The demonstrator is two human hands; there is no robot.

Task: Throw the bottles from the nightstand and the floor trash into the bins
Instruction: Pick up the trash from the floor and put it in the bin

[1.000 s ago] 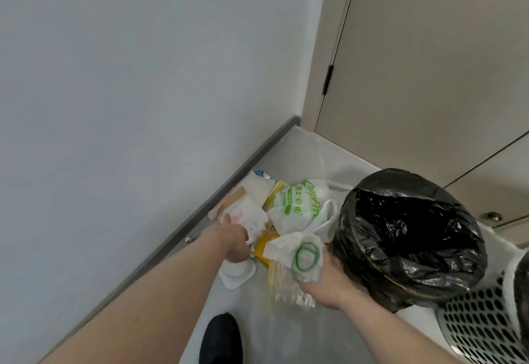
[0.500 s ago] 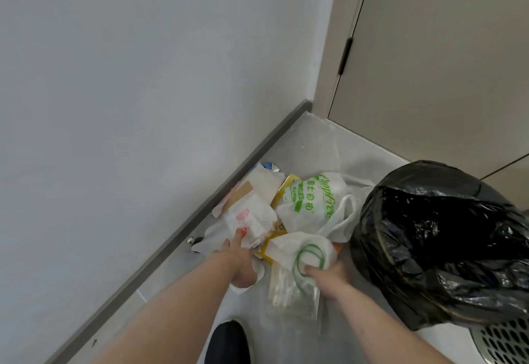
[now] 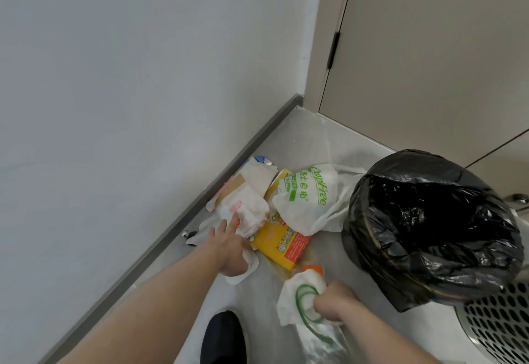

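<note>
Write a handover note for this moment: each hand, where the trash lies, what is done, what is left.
Left hand: fingers extended onto the crumpled white wrapper in the pile by the wall; no grip yet.
Right hand: grips the white bag with green ring, lifted off the pile, with clear plastic hanging below it.
Still on the floor: yellow box, green-print bag.
Black-lined bin stands at right.
Left: bin all of it. No bottles in view.

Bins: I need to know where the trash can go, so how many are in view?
2. A bin lined with a black bag stands right of the floor trash; a perforated metal bin sits at the lower right edge, partly cut off. Others may lie outside the frame.
</note>
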